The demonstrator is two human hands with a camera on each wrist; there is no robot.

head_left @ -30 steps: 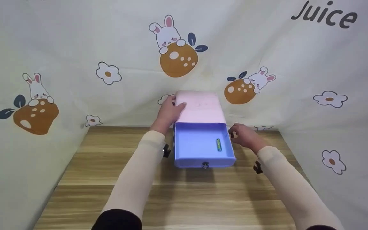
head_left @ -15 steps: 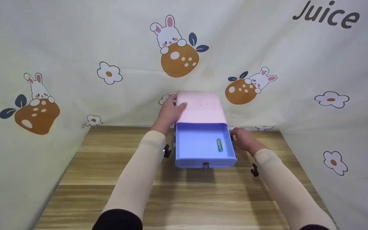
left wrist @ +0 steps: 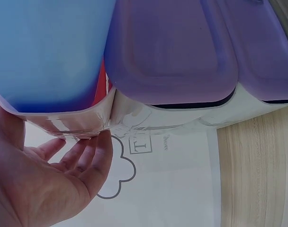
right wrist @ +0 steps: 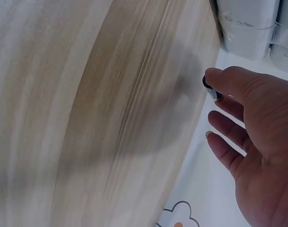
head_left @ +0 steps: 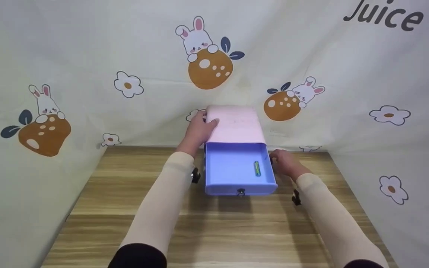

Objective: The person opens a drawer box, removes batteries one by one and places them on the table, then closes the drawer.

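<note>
A small drawer cabinet has a pink top (head_left: pixel 235 124), and its blue top drawer (head_left: pixel 223 163) is pulled out. A green battery (head_left: pixel 257 168) lies inside that drawer, towards the right. My left hand (head_left: pixel 199 130) grips the casing's upper left side, thumb on top; in the left wrist view the fingers (left wrist: pixel 99 156) lie along the side. Low on the cabinet's right, my right hand (head_left: pixel 287 162) is beside the drawer. The right wrist view shows its thumb and a finger pinching a small black-and-silver battery (right wrist: pixel 211 89).
Purple lower drawers (left wrist: pixel 172 52) sit beneath the blue one, pushed in. Something red (left wrist: pixel 102 85) shows beside the blue drawer within its casing. The wooden tabletop (head_left: pixel 218 238) meets a printed cloth backdrop (head_left: pixel 155 111) behind the cabinet.
Over the last second my right hand has dropped slightly and its forearm has swung inward. The left hand keeps its hold, and the drawer stays pulled out.
</note>
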